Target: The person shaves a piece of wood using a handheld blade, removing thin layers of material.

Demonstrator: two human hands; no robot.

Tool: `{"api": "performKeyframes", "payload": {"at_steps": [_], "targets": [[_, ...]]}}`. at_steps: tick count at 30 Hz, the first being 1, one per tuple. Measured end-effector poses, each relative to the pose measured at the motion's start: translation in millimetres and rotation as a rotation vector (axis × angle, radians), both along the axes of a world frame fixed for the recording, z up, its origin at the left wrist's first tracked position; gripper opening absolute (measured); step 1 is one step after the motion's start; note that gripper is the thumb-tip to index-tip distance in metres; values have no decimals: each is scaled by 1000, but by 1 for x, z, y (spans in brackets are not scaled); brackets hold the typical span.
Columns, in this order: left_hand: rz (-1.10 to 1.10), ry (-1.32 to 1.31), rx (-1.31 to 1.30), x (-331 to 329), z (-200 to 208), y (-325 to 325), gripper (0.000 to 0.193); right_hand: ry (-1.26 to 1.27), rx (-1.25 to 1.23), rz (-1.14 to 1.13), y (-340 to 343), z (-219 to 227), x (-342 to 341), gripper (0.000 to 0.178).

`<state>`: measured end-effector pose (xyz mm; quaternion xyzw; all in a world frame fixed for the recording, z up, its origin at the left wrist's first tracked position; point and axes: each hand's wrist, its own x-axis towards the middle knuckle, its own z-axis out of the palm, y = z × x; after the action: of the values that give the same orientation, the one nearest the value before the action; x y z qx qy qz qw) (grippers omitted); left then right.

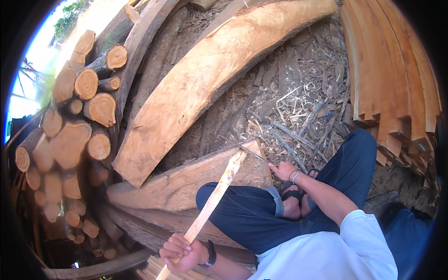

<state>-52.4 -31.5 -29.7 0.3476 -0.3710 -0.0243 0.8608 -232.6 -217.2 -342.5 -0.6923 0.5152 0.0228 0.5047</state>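
My left hand (181, 253) is wrapped round the lower part of a long pale wooden stick (212, 203), a dark band on that wrist. The stick slants up and away, its far end resting at a thick wooden slab (175, 185). My right hand (284, 171) is closed beside the slab's right end, a finger stretched along toward a thin dark blade-like tool (252, 153). That tool lies across the stick's far end, seen nearly edge-on; its handle is hidden in the hand, and its exact kind cannot be made out.
A long curved wooden slab (210, 77) lies beyond the stick. Cut logs (86, 84) are stacked on the left. Sawn boards (387, 70) are piled at the far right. Shavings, bark and twigs (289, 133) litter the ground by my sandalled feet (291, 205).
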Motion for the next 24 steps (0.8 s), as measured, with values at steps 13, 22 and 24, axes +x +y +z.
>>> {"api": "performKeyframes", "payload": {"at_steps": [13, 22, 24], "targets": [[459, 191, -13, -7, 1, -6, 42, 129, -39, -1, -1, 8, -5, 76], [413, 188, -8, -10, 4, -13, 42, 30, 65, 63, 3, -3, 0, 57], [412, 173, 5, -8, 3, -11, 42, 60, -112, 98, 8, -5, 3, 50]]}}
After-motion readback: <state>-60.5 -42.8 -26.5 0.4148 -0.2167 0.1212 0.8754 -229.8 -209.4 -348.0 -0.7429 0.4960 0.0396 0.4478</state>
